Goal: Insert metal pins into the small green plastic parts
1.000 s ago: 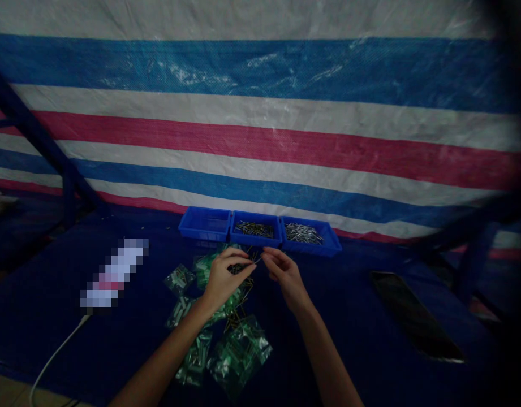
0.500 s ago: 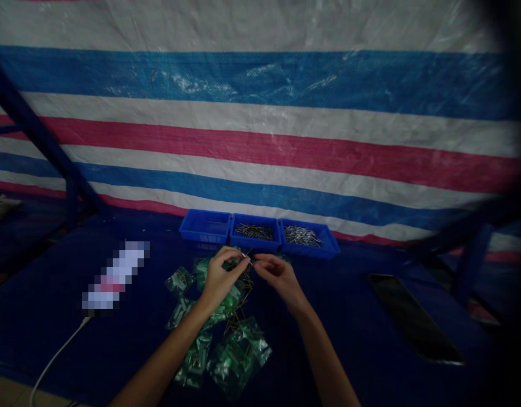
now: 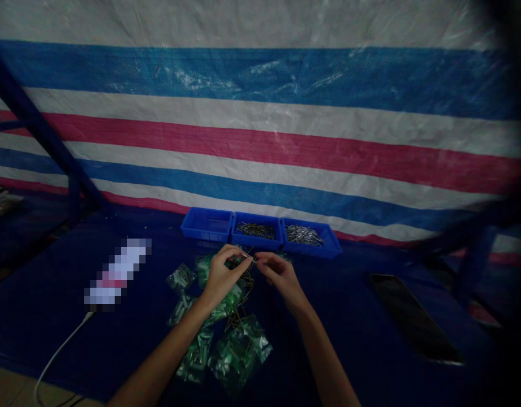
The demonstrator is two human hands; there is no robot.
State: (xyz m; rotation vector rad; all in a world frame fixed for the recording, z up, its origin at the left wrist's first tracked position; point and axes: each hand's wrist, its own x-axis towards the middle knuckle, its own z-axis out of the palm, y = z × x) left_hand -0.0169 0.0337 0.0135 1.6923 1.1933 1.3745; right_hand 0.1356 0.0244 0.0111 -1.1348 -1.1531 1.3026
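Observation:
My left hand (image 3: pixel 223 275) is closed in a pinch on a thin, light-coloured screw (image 3: pixel 254 260), whose exact shape is too small to make out. From the other side, the thumb and forefinger of my right hand (image 3: pixel 282 277) close at the same screw's end. Beneath both hands lies a loose pile of brass-coloured screws (image 3: pixel 246 285), partly covered by my fingers. Clear plastic bags with green and pale wall plugs (image 3: pixel 240 353) spread below and left of the pile. A smaller bag (image 3: pixel 181 277) lies beside my left wrist.
Three blue bins stand in a row behind my hands: a left bin (image 3: pixel 207 225), a middle bin with dark screws (image 3: pixel 255 230) and a right bin with silver screws (image 3: pixel 303 235). A black phone (image 3: pixel 415 318) lies right. A blurred-out device (image 3: pixel 116 271) with a white cable (image 3: pixel 60 347) lies left.
My right fingertips have moved slightly left to meet the thin screw at my left fingertips. The camera view has shifted a little; the bags and bins stay in place.

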